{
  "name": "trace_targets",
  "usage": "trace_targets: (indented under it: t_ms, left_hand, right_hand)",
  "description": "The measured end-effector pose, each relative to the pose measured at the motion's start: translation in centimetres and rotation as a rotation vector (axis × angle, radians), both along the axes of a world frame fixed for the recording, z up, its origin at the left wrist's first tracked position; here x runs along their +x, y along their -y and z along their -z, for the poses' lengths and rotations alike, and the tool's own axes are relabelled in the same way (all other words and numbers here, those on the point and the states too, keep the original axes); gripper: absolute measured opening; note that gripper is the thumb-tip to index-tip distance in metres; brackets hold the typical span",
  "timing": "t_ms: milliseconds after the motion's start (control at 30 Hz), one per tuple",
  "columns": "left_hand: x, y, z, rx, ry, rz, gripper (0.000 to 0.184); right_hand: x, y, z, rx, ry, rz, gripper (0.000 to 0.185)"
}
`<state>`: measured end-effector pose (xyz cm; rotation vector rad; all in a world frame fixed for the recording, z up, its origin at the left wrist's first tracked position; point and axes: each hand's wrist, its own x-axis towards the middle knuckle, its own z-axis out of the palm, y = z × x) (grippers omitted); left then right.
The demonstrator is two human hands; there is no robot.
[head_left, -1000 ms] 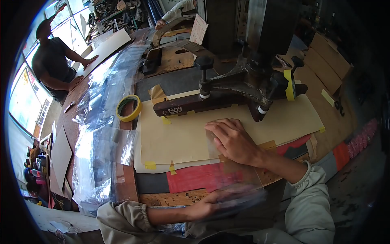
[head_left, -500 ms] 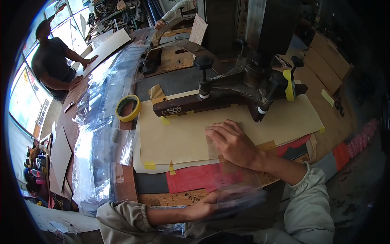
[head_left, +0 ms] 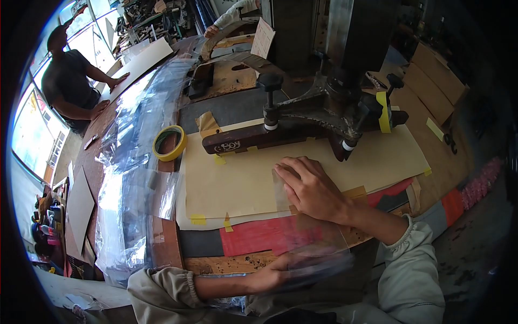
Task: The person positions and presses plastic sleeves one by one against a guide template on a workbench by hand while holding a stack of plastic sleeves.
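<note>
My right hand (head_left: 310, 189) rests on the cream sheet (head_left: 232, 183), its fingers bent together over the edge of a clear plastic piece (head_left: 324, 237). Near the table's front edge, my left hand (head_left: 270, 275) is closed on the lower part of clear plastic; its fingertips are hidden by the film. Under the plastic lies a red strip (head_left: 248, 236). Above my right hand a dark metal clamp bar (head_left: 237, 142) presses across the sheet. A yellow tape roll (head_left: 169, 143) lies left of the sheet.
Clear plastic sheets (head_left: 129, 178) spread along the left. A person (head_left: 73, 81) stands at the far left with both hands on a board (head_left: 140, 67). Another person's hand (head_left: 212, 31) is at the back. Black scissors (head_left: 450, 143) lie at the right, near cardboard (head_left: 431, 81).
</note>
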<state>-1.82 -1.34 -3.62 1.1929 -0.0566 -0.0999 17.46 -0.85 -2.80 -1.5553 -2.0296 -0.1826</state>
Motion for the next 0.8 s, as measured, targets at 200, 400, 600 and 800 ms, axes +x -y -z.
trace_targets:
  t_ms: [200,400,600,800]
  left_hand:
    - [0.0,0.1,0.1,-0.049,-0.003,-0.013,0.050]
    - [0.0,-0.1,0.7,-0.026,0.026,0.029,0.051]
    - [-0.1,-0.1,0.5,-0.011,0.012,0.032,0.051]
    - [0.1,0.1,-0.6,-0.074,0.012,0.015,0.052]
  right_hand:
    - [0.1,0.0,0.1,0.042,0.053,-0.015,0.035]
    - [-0.1,-0.1,-0.3,0.014,-0.021,-0.026,0.031]
    - [-0.2,-0.1,-0.5,0.025,0.036,-0.001,0.027]
    - [-0.2,0.0,-0.6,0.003,0.019,-0.007,0.027]
